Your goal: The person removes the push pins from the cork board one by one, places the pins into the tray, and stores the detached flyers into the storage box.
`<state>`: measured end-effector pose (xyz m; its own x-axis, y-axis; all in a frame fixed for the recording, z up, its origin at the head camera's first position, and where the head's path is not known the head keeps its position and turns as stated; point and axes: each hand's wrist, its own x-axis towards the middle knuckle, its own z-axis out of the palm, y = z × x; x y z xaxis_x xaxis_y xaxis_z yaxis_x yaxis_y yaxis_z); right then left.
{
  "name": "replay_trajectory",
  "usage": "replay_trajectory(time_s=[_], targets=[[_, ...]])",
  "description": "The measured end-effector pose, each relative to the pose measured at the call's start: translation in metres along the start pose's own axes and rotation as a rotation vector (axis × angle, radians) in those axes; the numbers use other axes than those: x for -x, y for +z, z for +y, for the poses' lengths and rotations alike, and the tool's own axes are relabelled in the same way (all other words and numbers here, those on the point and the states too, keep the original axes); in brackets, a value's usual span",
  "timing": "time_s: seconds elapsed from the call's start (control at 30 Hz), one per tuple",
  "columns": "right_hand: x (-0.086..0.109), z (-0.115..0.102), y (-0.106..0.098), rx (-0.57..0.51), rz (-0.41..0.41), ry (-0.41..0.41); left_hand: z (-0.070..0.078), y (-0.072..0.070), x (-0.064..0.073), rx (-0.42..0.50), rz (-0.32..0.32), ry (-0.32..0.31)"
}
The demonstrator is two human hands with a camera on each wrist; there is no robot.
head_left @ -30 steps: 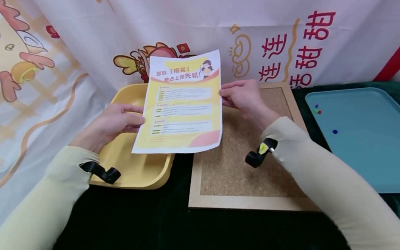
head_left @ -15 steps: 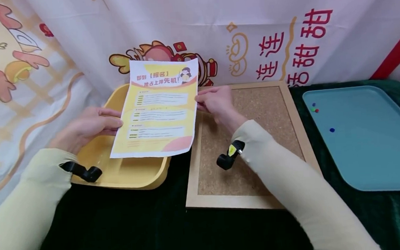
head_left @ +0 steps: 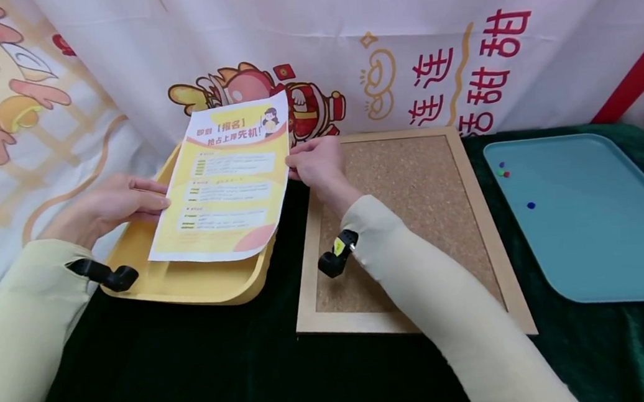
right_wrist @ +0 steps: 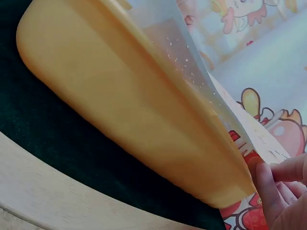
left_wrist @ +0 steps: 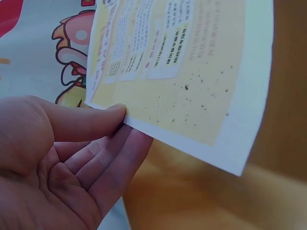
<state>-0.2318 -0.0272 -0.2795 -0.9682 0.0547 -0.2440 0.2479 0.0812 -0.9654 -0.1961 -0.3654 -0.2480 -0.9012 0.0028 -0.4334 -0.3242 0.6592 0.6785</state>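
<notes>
A printed yellow and white paper sheet (head_left: 222,183) is held above the yellow tray (head_left: 194,291), tilted, with its text side up. My left hand (head_left: 114,203) pinches its left edge; in the left wrist view the thumb (left_wrist: 91,120) lies on top and fingers (left_wrist: 122,163) curl below. At the sheet's right edge, my right hand (head_left: 319,164) pinches the paper between thumb and fingers, also seen in the right wrist view, where the hand (right_wrist: 283,187) is partly cut off. Most of the tray's inside is hidden under the sheet.
A cork board (head_left: 407,220) with a wooden frame lies right of the tray, partly under the right forearm. Farther right is a blue tray (head_left: 598,225) with several small coloured pieces (head_left: 504,173) near its left edge. A printed cloth (head_left: 310,27) hangs behind.
Both hands have carried the sheet to the left, from partly over the cork board to over the yellow tray. The view has shifted slightly too.
</notes>
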Motion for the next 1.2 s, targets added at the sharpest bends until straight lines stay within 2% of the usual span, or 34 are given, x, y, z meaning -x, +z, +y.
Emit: replay_trajectory(time_s=[0.2,0.3,0.5,0.6,0.7,0.87,1.07,1.13,1.2], targets=[[0.003,-0.003,0.008,0.052,-0.003,-0.006,-0.004,-0.007,0.002,-0.017,0.005,-0.022],[0.004,-0.004,0.010,0.069,-0.013,-0.006,-0.008,-0.011,0.002,0.009,0.015,-0.040],[0.009,-0.006,0.016,0.136,-0.009,0.012,-0.017,-0.015,0.001,0.194,-0.019,-0.080],[0.012,-0.005,0.022,0.215,0.023,-0.044,-0.019,-0.011,0.000,0.297,-0.025,-0.107],[0.014,-0.001,0.027,0.292,0.041,-0.104,-0.018,-0.005,-0.001,0.360,-0.002,-0.119],[0.015,0.004,0.036,0.382,0.023,-0.152,-0.017,0.001,-0.003,0.404,0.063,-0.123],[0.014,0.009,0.039,0.476,0.005,-0.265,-0.018,0.003,-0.003,0.404,0.116,-0.114],[0.014,0.009,0.038,0.489,0.003,-0.283,-0.019,0.003,-0.003,0.429,0.130,-0.105],[0.013,0.010,0.038,0.493,-0.001,-0.284,-0.020,0.003,-0.003,0.510,0.135,-0.096]])
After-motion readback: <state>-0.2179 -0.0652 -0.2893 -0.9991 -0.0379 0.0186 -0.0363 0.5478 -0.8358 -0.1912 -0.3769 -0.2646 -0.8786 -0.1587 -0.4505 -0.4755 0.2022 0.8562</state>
